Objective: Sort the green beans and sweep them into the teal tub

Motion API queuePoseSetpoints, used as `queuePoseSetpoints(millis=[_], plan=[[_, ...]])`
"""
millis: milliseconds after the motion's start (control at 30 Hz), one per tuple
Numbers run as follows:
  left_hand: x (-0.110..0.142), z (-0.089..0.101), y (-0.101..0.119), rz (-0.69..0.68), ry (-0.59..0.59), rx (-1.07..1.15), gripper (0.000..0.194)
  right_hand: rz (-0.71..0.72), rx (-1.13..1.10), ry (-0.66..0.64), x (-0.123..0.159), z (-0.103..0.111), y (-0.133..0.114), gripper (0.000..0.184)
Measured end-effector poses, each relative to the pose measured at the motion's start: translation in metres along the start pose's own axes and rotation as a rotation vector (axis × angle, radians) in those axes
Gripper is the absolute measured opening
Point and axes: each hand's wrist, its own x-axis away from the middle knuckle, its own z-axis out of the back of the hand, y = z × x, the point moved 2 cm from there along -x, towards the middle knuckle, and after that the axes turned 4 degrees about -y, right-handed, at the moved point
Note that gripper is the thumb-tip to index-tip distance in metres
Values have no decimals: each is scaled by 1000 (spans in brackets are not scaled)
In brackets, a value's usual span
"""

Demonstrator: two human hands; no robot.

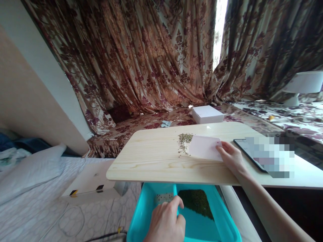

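My right hand pinches a thin white plastic sheet by its right edge. The sheet lies low over the wooden tabletop, its left edge beside a loose scatter of small green-brown grains. My left hand is over the turquoise divided bin below the table edge, its fingers curled in beside the divider. What those fingers hold, if anything, is hidden. A dark green heap of grains fills part of the bin's right compartment; the left one shows a pale surface with scattered specks.
A tablet-like device, partly blurred out, lies on the table's right side. Behind the table stand a white box and a lamp. On the bed at left are a flat white box and a cable.
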Motion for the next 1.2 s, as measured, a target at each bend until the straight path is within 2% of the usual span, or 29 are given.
queuePoseSetpoints(millis=[367, 833, 1200], plan=[[8, 7, 6, 20, -12, 18, 41, 1, -21, -15, 1, -5, 0, 21], [8, 4, 4, 10, -4, 33, 40, 4, -53, -41, 3, -8, -2, 26], [7, 3, 4, 3, -7, 31, 40, 7, -114, -111, 3, -14, -2, 40]])
